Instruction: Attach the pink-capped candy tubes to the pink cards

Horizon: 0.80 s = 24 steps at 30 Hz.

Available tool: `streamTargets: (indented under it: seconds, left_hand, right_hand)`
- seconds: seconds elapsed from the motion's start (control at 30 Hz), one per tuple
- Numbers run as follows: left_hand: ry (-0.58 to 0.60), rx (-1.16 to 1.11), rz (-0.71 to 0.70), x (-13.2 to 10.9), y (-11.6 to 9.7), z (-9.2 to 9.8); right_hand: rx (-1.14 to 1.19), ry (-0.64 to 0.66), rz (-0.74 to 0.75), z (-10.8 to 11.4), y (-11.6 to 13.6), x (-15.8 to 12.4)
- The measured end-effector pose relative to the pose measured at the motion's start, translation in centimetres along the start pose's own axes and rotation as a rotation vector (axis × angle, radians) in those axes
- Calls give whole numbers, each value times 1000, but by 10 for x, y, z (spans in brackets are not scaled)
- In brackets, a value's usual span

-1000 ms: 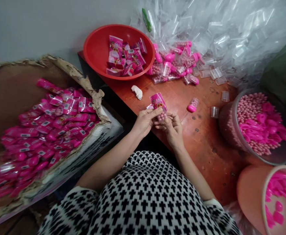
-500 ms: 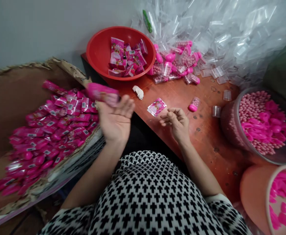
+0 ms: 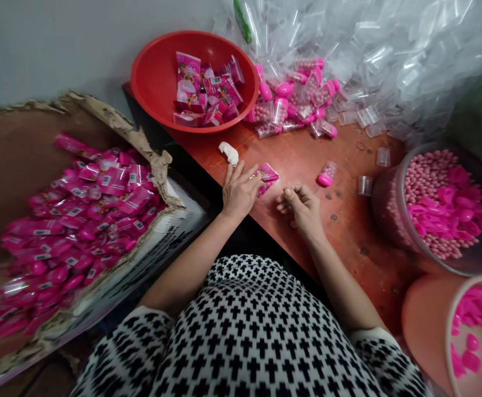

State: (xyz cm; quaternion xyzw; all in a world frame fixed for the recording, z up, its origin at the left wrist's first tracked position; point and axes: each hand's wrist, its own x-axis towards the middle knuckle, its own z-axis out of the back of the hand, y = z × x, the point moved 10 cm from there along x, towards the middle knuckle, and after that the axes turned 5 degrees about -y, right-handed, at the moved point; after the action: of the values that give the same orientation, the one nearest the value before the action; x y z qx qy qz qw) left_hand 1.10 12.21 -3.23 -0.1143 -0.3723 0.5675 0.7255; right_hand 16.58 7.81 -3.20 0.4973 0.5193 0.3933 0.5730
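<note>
My left hand (image 3: 239, 190) lies palm down at the table's edge, its fingers stretched out. Their tips touch the left side of a small printed pink sachet (image 3: 267, 178) on the table. Just right of the sachet, my right hand (image 3: 302, 208) rests with curled fingers and the thumb pressed to the forefinger; whether anything is pinched there I cannot make out. A crumpled white scrap (image 3: 228, 153) lies beyond my left fingertips. Farther right is a small clear tube of pink beads with a pink cap (image 3: 327, 173).
On my left stands a torn cardboard box (image 3: 170, 198) holding many pink packets (image 3: 75, 220). A red bowl (image 3: 150, 82) contains sachets. Behind are filled tubes (image 3: 280, 113) and heaped clear empty tubes (image 3: 373, 60). At right stand a bead tub (image 3: 389, 220) and a peach bucket (image 3: 426, 325).
My left hand has come from beside the cardboard box onto the sachet. The pink packet that was in the air above that hand is no longer there. My right hand has barely moved.
</note>
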Motion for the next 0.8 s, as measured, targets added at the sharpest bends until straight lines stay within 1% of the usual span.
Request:
streamTargets:
  seconds: [0.1, 0.2, 0.27, 0.33, 0.37, 0.43, 0.5, 0.53, 0.6, 0.63, 0.7, 0.73, 0.8]
  left_hand:
    - [-89, -24, -24, -2, -1, 8]
    - [-154, -68, -50, -6, -10, 19]
    - [-162, -120, -61, -9, -20, 26]
    - [-138, -228, -15, -11, -25, 32]
    - [-122, -312, 52, -12, -22, 34]
    - [-63, -530, 264, -15, -9, 32]
    - [70, -780, 499, -23, 1, 16]
    - [155, -903, 597, -29, 2, 6]
    - [292, -1094, 742, -38, -4, -10]
    - [322, -1155, 800, -41, -6, -14]
    - [306, -1206, 886, -45, -6, -17]
    - [284, -1204, 918, -47, -5, -17]
    - [240, -1187, 969, -50, -3, -17]
  right_hand:
    - [-3, -32, 33, -2, -1, 8]
    - [53, -78, 96, -7, 1, 18]
    - [117, -72, 96, -14, 0, 24]
    - [174, -51, 78, -18, 0, 29]
    - [195, -37, 69, -19, 2, 31]
    - [213, 18, 55, -23, 6, 32]
    - [194, 126, 38, -30, 10, 29]
    - [168, 183, 34, -34, 12, 27]
    - [79, 271, 47, -38, 13, 23]
    - [12, 298, 68, -37, 15, 23]
    - [-178, 296, 154, -27, 21, 25]
    - [-307, 263, 223, -16, 28, 28]
    - [-637, 158, 388, 9, 46, 35]
